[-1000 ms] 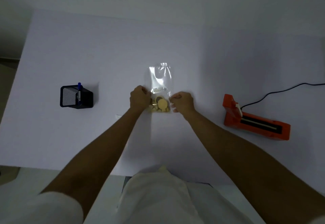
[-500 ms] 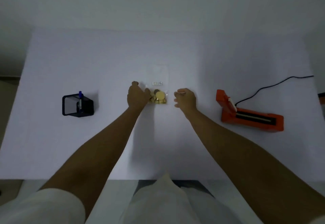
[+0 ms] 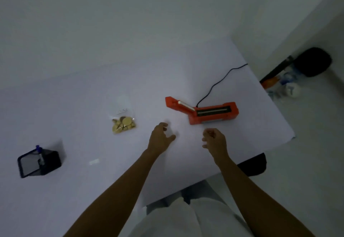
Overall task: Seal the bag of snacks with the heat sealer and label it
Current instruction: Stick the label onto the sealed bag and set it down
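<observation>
Neither of your hands has the bag of snacks [image 3: 123, 123]. It lies flat on the table [image 3: 74, 106], off to the left of both hands and clear of them, with the snacks bunched at the end nearer you and the empty clear top pointing away. Your left hand [image 3: 161, 139] hangs just above the table with thumb out and fingers loosely bent, holding nothing. Your right hand [image 3: 214, 140] is loosely curled too, and I can make out nothing in it. Both are just in front of the orange heat sealer [image 3: 204, 112], whose arm stands raised off the bar, with its cord [image 3: 219, 82] running off the far edge. This looks like the setting-up step: the seal is not yet made, and you seem about to take hold of the sealer. Next, either bring it toward the bag or fetch the bag, lay the empty top flat across the bar with the snacks clear, then press the arm down. The pen [image 3: 38, 148] in its holder [image 3: 39, 162] and what looks like a small white label [image 3: 94, 161] wait on the left.
</observation>
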